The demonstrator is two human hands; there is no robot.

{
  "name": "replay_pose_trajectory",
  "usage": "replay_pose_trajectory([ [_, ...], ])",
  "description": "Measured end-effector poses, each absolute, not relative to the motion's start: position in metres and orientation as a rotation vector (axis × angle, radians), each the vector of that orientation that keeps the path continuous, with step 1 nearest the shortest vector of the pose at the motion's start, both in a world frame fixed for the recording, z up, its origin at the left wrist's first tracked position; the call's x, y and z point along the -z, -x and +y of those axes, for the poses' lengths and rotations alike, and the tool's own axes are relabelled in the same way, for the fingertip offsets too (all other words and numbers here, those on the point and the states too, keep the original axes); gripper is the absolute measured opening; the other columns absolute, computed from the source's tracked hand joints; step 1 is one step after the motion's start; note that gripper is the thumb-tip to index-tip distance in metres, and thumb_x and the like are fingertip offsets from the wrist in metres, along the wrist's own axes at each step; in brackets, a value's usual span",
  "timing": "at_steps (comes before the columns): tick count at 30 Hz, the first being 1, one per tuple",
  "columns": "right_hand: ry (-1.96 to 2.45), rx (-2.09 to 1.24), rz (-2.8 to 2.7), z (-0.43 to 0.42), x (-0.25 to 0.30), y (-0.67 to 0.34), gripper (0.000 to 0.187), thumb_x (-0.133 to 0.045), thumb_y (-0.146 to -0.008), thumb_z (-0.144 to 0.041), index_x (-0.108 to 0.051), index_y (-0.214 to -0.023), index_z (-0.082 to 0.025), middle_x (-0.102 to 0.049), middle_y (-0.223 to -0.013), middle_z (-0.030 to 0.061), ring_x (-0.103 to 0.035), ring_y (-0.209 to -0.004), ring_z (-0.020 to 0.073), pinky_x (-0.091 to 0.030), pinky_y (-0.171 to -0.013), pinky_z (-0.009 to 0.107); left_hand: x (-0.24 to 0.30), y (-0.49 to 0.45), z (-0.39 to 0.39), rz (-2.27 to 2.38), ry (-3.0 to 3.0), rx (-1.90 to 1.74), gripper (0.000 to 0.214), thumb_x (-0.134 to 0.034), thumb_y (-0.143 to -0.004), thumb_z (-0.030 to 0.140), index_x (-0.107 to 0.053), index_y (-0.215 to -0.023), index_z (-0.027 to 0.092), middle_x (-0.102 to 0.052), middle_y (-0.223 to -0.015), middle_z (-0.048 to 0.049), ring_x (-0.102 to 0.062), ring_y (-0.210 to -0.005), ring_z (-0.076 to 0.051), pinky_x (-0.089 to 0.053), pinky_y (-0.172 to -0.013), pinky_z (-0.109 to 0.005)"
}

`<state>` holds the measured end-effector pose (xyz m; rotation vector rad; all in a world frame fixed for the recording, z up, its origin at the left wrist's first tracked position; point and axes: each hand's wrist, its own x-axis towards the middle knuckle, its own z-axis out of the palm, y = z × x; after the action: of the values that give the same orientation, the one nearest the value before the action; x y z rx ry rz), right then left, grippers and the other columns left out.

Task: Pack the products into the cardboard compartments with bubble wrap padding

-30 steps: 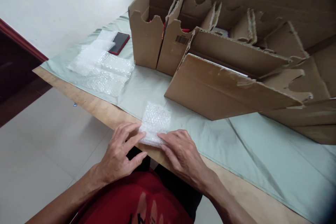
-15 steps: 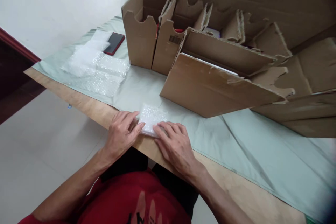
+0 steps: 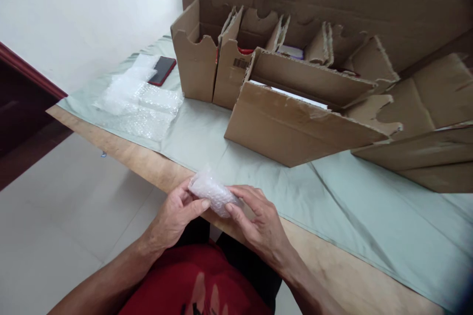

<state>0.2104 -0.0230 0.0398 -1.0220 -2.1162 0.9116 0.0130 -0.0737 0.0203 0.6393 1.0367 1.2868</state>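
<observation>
Between my two hands is a bundle of bubble wrap [image 3: 214, 193], rolled or folded into a small tilted packet above the table's front edge. What lies inside it, if anything, cannot be made out. My left hand [image 3: 181, 211] grips its left end, thumb on the near side and fingers behind. On the right end, my right hand [image 3: 254, 214] presses with the thumb in front and the index finger over the top. More bubble wrap sheets [image 3: 148, 113] lie spread on the cloth to the left, apart from both hands.
A dark phone with a red edge [image 3: 162, 70] lies beside the sheets. Cut cardboard boxes [image 3: 303, 128] stand in a row behind, several holding items. Another cardboard box [image 3: 414, 157] is at the right. A pale green cloth [image 3: 332, 216] covers the wooden table [image 3: 148, 162].
The bubble wrap packet has come up off the table and toward me, now tilted. Both hands have closed around its ends, where they earlier pressed it on the surface.
</observation>
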Motion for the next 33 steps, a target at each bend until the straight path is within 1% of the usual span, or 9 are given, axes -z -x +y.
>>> replay_pose_trajectory([
  [3,1.089,-0.949,-1.977,-0.025,-0.036,-0.223,0.038,-0.071,-0.091,-0.039,-0.067,-0.126,-0.026,-0.07,-0.125,0.0083,-0.066,-0.114,0.0268,-0.051,-0.099,0.043,-0.021,-0.016,-0.074,1.019,-0.635,-1.284,0.035,-0.086,-0.078,0.031,-0.072,-0.108,0.017,-0.075,-0.098,-0.0048,-0.069,-0.095,-0.02,-0.053,-0.089,-0.031],
  [6,1.121,-1.299,-1.82,-0.029,-0.035,-0.234,0.056,-0.075,-0.087,-0.051,-0.062,-0.135,-0.027,-0.068,-0.131,0.0089,-0.067,-0.112,0.0263,-0.054,-0.097,0.04,-0.023,-0.022,-0.072,0.948,-0.593,-1.259,0.034,-0.086,-0.077,0.033,-0.071,-0.104,0.017,-0.073,-0.095,-0.0044,-0.066,-0.092,-0.019,-0.051,-0.087,-0.03],
  [9,1.128,-1.523,-1.667,-0.035,-0.039,-0.239,0.044,-0.074,-0.088,-0.05,-0.068,-0.124,-0.026,-0.074,-0.115,0.0054,-0.07,-0.103,0.0236,-0.055,-0.092,0.035,-0.024,-0.033,-0.07,0.906,-0.559,-1.221,0.032,-0.087,-0.077,0.035,-0.071,-0.099,0.017,-0.071,-0.09,-0.0033,-0.064,-0.088,-0.018,-0.05,-0.084,-0.029],
  [12,1.129,-1.471,-1.633,-0.034,-0.048,-0.242,0.022,-0.071,-0.09,-0.041,-0.073,-0.106,-0.024,-0.075,-0.095,0.002,-0.069,-0.089,0.0194,-0.055,-0.083,0.03,-0.023,-0.041,-0.065,0.897,-0.583,-1.184,0.032,-0.088,-0.077,0.037,-0.069,-0.096,0.02,-0.068,-0.086,-0.0005,-0.062,-0.084,-0.015,-0.05,-0.081,-0.026],
  [16,1.127,-1.214,-1.809,-0.022,-0.079,-0.263,0.01,-0.07,-0.091,-0.032,-0.074,-0.098,-0.025,-0.074,-0.087,0.0,-0.069,-0.079,0.0166,-0.054,-0.075,0.026,-0.028,-0.04,-0.052,0.865,-0.8,-1.116,0.031,-0.083,-0.083,0.039,-0.07,-0.106,0.023,-0.068,-0.09,-0.0001,-0.061,-0.085,-0.015,-0.049,-0.08,-0.024],
  [21,1.24,-0.527,-1.858,0.007,-0.155,-0.321,0.015,-0.073,-0.09,-0.036,-0.075,-0.105,-0.033,-0.077,-0.094,-0.0005,-0.07,-0.079,0.017,-0.053,-0.069,0.027,-0.052,-0.018,-0.023,1.044,-1.258,-1.218,0.054,-0.073,-0.089,0.038,-0.057,-0.14,0.032,-0.065,-0.138,-0.0067,-0.059,-0.123,-0.027,-0.046,-0.107,-0.037],
  [24,1.522,0.001,-1.774,0.037,-0.205,-0.343,0.029,-0.074,-0.087,-0.046,-0.074,-0.113,-0.033,-0.075,-0.09,0.0013,-0.063,-0.067,0.0158,-0.05,-0.065,0.03,-0.058,-0.012,-0.003,1.209,-1.518,-1.239,0.046,-0.068,-0.091,0.032,-0.061,-0.136,0.033,-0.064,-0.141,-0.0065,-0.062,-0.121,-0.028,-0.049,-0.105,-0.04],
  [27,1.694,0.185,-1.926,0.078,-0.234,-0.341,0.042,-0.07,-0.085,-0.047,-0.072,-0.12,-0.025,-0.071,-0.081,0.0033,-0.054,-0.058,0.0151,-0.044,-0.058,0.031,-0.049,-0.02,0.011,1.255,-1.699,-1.287,0.033,-0.064,-0.092,0.028,-0.067,-0.125,0.032,-0.068,-0.135,-0.0058,-0.065,-0.121,-0.027,-0.052,-0.103,-0.041],
  [33,2.194,0.333,-2.471,0.143,-0.233,-0.302,0.023,-0.061,-0.085,-0.029,-0.077,-0.099,-0.022,-0.074,-0.079,0.0091,-0.067,-0.07,0.0264,-0.04,-0.059,0.033,-0.021,-0.037,0.018,1.28,-1.851,-1.327,0.026,-0.063,-0.093,0.025,-0.068,-0.117,0.031,-0.071,-0.129,-0.0062,-0.07,-0.117,-0.026,-0.059,-0.094,-0.039],
])
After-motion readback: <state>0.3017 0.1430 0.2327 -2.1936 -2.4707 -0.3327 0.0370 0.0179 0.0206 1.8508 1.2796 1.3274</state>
